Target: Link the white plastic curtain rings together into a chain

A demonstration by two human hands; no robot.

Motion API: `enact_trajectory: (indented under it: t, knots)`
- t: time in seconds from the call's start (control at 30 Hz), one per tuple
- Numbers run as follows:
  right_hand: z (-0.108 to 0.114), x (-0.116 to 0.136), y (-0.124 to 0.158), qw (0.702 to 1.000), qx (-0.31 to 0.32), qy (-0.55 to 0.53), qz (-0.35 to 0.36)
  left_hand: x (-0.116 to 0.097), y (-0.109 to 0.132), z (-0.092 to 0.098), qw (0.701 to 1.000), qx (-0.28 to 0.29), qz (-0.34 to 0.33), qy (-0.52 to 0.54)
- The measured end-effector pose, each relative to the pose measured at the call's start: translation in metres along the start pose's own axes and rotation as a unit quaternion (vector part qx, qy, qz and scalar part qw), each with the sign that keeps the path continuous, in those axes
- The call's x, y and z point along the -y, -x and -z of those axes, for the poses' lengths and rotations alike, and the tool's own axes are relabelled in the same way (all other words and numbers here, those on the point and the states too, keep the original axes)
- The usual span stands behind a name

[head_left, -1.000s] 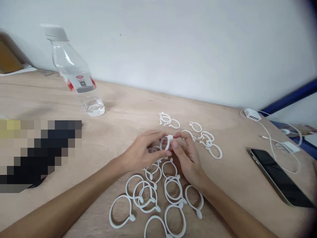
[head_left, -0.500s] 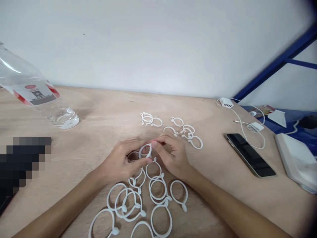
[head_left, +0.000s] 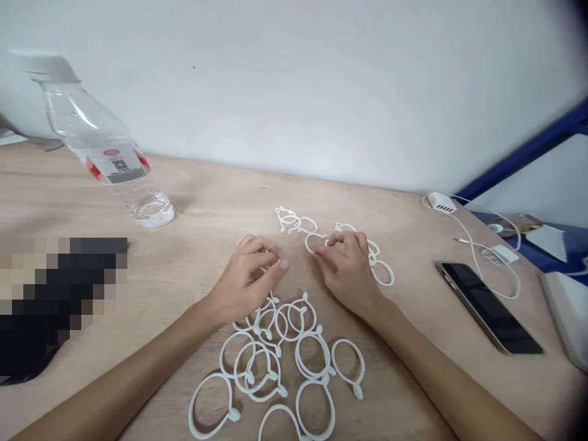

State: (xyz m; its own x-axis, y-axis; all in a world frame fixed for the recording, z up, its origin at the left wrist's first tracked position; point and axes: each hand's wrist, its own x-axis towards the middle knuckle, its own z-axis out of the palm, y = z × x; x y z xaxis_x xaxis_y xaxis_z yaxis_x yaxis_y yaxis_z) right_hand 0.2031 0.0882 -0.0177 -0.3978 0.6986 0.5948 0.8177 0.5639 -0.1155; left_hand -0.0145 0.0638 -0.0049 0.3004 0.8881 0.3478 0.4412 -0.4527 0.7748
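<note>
Several thin white plastic rings with small rounded tabs (head_left: 315,409) lie loosely piled in front of my hands, some overlapping. My left hand (head_left: 250,272) hovers at the pile's far edge, its fingers curled towards the thumb. A white sliver of a ring shows in the gap between them; most of it is hidden. Farther right, my right hand (head_left: 346,260) pinches a white ring (head_left: 307,244) that has a gap in its loop, at the near side of a second, smaller group of rings (head_left: 386,274). My right hand partly covers that group.
A tilted-looking clear water bottle (head_left: 108,141) stands at the left on the wooden table (head_left: 206,202). To the right are a phone (head_left: 489,309), a white cable with a charger (head_left: 500,254), and a white box (head_left: 569,318). A pale wall rises behind. A dark pixelated object sits at left.
My hands have come apart. The right hand has moved right to the far group with a ring, now gapped; the left stays near the pile. The view has shifted slightly left.
</note>
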Motion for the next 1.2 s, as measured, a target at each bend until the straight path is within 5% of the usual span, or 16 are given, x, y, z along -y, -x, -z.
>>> enact_trajectory:
  t: [0.1,0.23,0.37,0.57,0.73,0.87,1.0,1.2]
  knots:
    - [0.003,0.018,0.002,0.991,-0.019,-0.065,0.117,0.002,-0.002,-0.004,0.998,-0.027,0.058,-0.025]
    - [0.006,0.031,0.004,0.971,0.003,-0.150,0.184,0.003,-0.003,-0.004,0.999,0.003,0.026,-0.027]
    - [0.005,0.033,0.004,0.964,-0.027,-0.254,0.070,0.001,-0.002,-0.003,0.999,-0.039,-0.011,-0.017]
    - [0.009,0.047,0.000,0.936,-0.007,-0.327,-0.131,-0.001,0.003,-0.005,0.980,-0.032,-0.171,-0.098]
    - [0.007,0.047,0.001,0.887,0.034,-0.407,-0.216,-0.004,0.004,-0.004,0.986,-0.024,-0.120,-0.110]
    - [0.005,0.041,0.002,0.858,0.038,-0.454,-0.238,-0.008,0.003,-0.003,0.990,0.039,-0.028,-0.131]
    - [0.006,0.041,0.002,0.850,0.050,-0.471,-0.230,-0.008,0.002,-0.005,0.983,0.117,-0.045,-0.134]
    - [0.010,0.044,0.002,0.846,0.080,-0.480,-0.219,0.000,0.002,-0.008,0.975,0.141,-0.068,-0.161]
